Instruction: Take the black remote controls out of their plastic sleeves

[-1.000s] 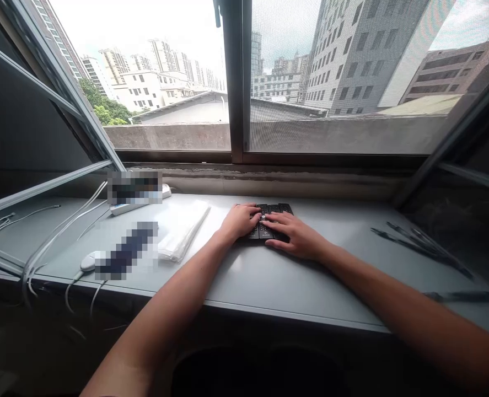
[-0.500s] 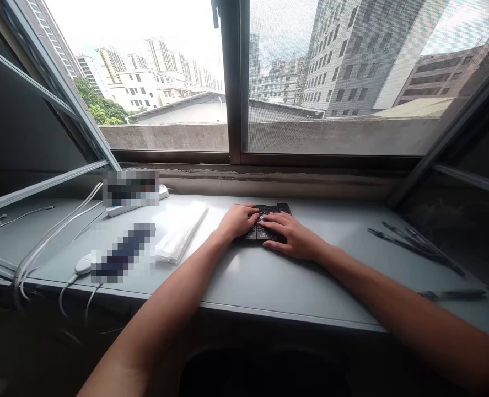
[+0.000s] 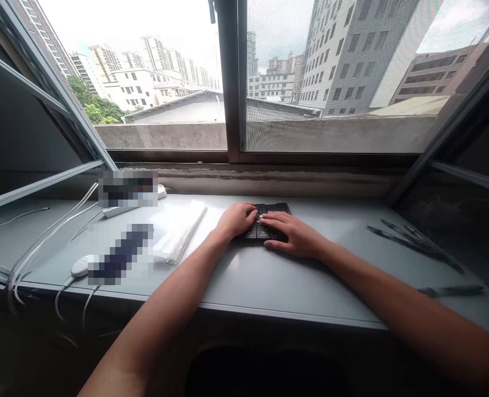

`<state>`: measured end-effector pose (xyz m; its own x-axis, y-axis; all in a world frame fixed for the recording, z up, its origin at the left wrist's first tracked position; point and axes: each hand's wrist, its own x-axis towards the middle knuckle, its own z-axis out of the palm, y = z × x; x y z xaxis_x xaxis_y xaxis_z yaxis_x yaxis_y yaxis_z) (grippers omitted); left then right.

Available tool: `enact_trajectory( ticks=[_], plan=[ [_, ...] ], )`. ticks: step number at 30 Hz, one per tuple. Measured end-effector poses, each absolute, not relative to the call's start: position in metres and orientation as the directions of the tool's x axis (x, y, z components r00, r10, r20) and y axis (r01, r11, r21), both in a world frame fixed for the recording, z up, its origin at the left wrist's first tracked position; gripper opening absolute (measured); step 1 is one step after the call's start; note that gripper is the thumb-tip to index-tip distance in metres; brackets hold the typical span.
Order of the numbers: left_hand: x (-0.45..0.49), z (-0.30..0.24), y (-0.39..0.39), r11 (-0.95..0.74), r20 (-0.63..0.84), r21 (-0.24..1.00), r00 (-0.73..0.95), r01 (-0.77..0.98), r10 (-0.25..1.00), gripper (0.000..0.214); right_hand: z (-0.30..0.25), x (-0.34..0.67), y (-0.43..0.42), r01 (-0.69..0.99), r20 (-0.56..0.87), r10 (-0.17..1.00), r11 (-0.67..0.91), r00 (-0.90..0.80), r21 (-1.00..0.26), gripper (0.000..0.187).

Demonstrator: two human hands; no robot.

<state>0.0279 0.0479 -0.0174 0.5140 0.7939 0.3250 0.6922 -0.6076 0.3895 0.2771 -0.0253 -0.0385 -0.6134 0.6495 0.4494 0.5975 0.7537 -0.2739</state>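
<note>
A small black folding keyboard [image 3: 263, 234] lies spread out on the pale desk, its panels side by side with rows of small keys. My left hand [image 3: 236, 219] rests over its left part, thumb toward the middle; some of its fingertips are hard to see. From the right, my right hand [image 3: 291, 234] lies across the right panel with fingers stretched out toward the centre and the thumb apart, near the front edge. Both hands look open and touch the keyboard without grasping it. Much of the outer panels is hidden beneath them.
Left of my arm lie clear plastic bags [image 3: 180, 234], a blurred-out dark item [image 3: 122, 253] and a white mouse-like device [image 3: 80, 267]. A white power strip [image 3: 122, 208] and white cables [image 3: 41, 237] are farther left. Dark cables [image 3: 413, 242] lie right. A window frame [image 3: 233, 82] stands behind.
The keyboard's right panel, whose back edge stood slightly out of line, now lies more even with the others. My hands stay almost in place; the view has shifted slightly.
</note>
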Motion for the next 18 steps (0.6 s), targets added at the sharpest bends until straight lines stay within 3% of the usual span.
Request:
enact_trajectory(
  ticks=[8,15,18],
  plan=[
    [0.003,-0.011,0.051,-0.529,0.432,0.316,0.377,0.787,0.819,0.039,-0.033,0.285,-0.021,0.593,0.526,0.644,0.750,-0.555,-0.292,0.061],
    [-0.036,-0.007,0.050,0.012,0.318,0.178,-0.070,0.984,0.946,0.043,-0.032,0.287,-0.024,0.623,0.523,0.680,0.715,-0.514,-0.317,0.056],
    [-0.039,-0.011,0.052,0.123,0.186,0.157,-0.151,0.980,0.971,0.050,-0.033,0.286,-0.023,0.619,0.521,0.684,0.713,-0.511,-0.330,0.056]
  ],
)
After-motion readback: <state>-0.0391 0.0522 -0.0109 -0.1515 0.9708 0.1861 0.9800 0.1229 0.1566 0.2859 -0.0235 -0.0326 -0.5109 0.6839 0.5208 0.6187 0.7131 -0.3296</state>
